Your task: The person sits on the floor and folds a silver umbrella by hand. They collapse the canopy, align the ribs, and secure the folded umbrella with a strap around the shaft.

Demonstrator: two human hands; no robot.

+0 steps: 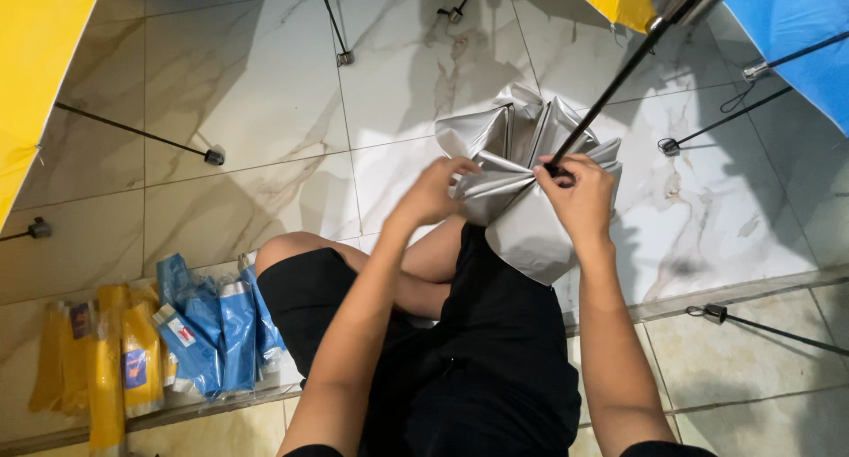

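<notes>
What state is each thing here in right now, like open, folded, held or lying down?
Silver umbrella: partly folded, held by both hands.
Left hand: gripping its fabric.
Right hand: gripping fabric at the shaft.
Blue packets: lying on the floor.
Yellow packets: lying beside them.

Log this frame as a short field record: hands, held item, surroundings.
left hand: fingers pinching silver folds of the umbrella
right hand: gripping gathered cloth around the black shaft
held item: silver umbrella, partly folded, pleats bunched, over the lap
posture: seated, black shorts, knee bent
floor: marble tiles
floor left: packaged blue umbrellas beside yellow ones
around: open yellow canopy at left, blue canopy top right, rib tips showing
</notes>
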